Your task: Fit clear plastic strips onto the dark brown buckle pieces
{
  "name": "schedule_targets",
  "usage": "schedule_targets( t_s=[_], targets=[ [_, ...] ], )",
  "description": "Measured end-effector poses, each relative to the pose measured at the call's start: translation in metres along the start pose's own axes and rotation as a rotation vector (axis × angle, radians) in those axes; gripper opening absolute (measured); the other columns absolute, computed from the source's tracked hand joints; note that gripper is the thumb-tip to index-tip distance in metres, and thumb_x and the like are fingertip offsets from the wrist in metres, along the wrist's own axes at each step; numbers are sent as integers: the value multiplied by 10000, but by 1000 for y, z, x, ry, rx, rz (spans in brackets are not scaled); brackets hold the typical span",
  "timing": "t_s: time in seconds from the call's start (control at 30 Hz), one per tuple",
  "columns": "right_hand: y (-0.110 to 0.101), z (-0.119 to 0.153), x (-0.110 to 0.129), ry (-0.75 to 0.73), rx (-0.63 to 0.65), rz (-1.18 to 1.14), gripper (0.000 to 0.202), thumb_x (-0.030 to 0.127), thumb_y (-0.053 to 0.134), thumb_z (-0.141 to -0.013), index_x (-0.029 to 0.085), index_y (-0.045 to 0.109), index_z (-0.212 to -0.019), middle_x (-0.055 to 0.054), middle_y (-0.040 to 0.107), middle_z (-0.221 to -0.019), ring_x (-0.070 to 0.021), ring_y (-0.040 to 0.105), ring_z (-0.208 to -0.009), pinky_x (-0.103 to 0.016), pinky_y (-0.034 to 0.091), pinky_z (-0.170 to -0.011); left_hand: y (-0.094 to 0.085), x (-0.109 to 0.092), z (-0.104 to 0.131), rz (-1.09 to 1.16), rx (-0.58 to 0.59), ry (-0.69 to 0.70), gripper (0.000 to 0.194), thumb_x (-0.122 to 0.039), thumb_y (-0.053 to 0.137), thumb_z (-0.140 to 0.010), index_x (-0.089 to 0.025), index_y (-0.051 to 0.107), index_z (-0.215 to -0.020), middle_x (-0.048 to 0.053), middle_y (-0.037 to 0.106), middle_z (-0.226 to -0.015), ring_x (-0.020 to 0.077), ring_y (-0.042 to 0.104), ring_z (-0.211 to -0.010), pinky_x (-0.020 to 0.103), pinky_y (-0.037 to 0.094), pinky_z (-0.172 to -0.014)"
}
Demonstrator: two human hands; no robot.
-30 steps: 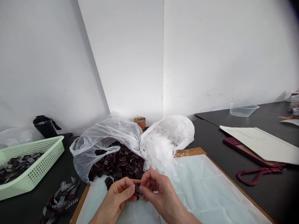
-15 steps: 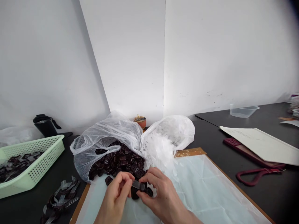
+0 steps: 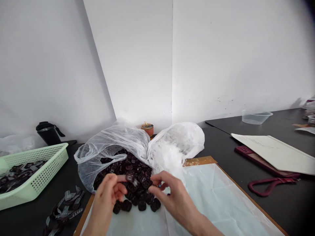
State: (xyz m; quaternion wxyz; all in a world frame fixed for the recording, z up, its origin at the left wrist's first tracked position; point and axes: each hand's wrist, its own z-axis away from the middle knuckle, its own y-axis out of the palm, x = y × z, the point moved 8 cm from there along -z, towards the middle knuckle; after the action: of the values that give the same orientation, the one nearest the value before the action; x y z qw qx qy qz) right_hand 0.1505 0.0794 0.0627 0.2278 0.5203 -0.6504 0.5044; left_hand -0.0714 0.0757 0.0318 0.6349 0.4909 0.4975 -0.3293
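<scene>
My left hand [image 3: 107,193] pinches one end of a translucent strip [image 3: 121,178], with a blurred dark glossy plastic piece at its other end. My right hand [image 3: 173,193] is to the right, thumb and forefinger a little apart, close to a pile of small dark plastic pieces [image 3: 140,170]. That pile spills from a clear plastic bag [image 3: 86,152]. Several loose dark pieces [image 3: 142,205] lie between my hands on a pale sheet [image 3: 211,196]. Behind my right hand, a second bag [image 3: 194,137] spills translucent strips [image 3: 167,157].
On the left are a pale green basket [image 3: 49,168] of dark pieces with strips, a heap [image 3: 66,205] of similar ones and a black tumbler [image 3: 48,132]. A small pot [image 3: 147,128] stands behind. At right are a notebook [image 3: 273,150], a maroon strap [image 3: 265,188] and a clear tub [image 3: 256,117].
My hands have moved apart. The left carries the strip and dark piece leftward and up, while the right has come off it and opened slightly.
</scene>
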Motion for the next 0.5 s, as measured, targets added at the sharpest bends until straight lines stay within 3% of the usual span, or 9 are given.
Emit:
schedule_targets(
  t_s=[0.07, 0.13, 0.2, 0.27, 0.33, 0.4, 0.5],
  targets=[
    [-13, -6, -15, 117, 2, -11, 142, 230, 505, -896, 208, 645, -905, -5, 668, -770, -159, 617, -700, -248, 476, -628, -38, -20, -13, 213, -248, 65, 75, -114, 630, -780, -132, 671, -720, 12, 683, -657, 111, 592, -516, 180, 504, -449],
    [-20, -9, -26, 190, 75, 69, 185, 153, 456, -868, 203, 635, -868, 4, 670, -717, -149, 616, -639, -240, 458, -599, -72, -41, -23, 299, -404, 133, 203, -73, 527, -822, -153, 605, -653, -13, 640, -637, 88, 612, -576, 146, 535, -531],
    [-25, -9, -32, 213, 147, 225, 241, 82, 448, -814, 201, 655, -843, -9, 696, -746, -153, 626, -653, -242, 442, -608, -98, -57, -27, 369, -520, 196, 289, -81, 438, -871, -178, 527, -614, -29, 586, -617, 78, 601, -597, 154, 559, -607],
    [-25, -7, -33, 210, 202, 359, 267, 45, 474, -764, 202, 685, -809, -29, 718, -797, -171, 633, -695, -253, 423, -619, -110, -66, -27, 397, -559, 237, 354, -174, 384, -926, -200, 452, -579, -35, 541, -602, 90, 585, -600, 184, 571, -629],
    [-22, -5, -31, 203, 230, 424, 250, 43, 517, -738, 204, 702, -791, -45, 725, -827, -183, 631, -706, -260, 408, -615, -103, -67, -25, 381, -510, 245, 354, -216, 424, -923, -204, 428, -569, -51, 499, -584, 90, 556, -579, 178, 550, -597],
    [-17, -4, -27, 183, 229, 436, 237, 54, 542, -741, 207, 703, -823, -47, 723, -842, -178, 624, -681, -258, 400, -604, -81, -61, -22, 327, -399, 228, 317, -220, 538, -874, -199, 449, -571, -67, 473, -571, 89, 525, -556, 157, 499, -531],
    [-10, -2, -23, 134, 229, 427, 240, 41, 556, -726, 215, 692, -820, -29, 711, -835, -158, 607, -634, -247, 383, -579, -44, -42, -10, 203, -246, 202, 248, -249, 650, -814, -201, 541, -596, -54, 546, -604, 116, 523, -561, 184, 456, -478]
  ],
)
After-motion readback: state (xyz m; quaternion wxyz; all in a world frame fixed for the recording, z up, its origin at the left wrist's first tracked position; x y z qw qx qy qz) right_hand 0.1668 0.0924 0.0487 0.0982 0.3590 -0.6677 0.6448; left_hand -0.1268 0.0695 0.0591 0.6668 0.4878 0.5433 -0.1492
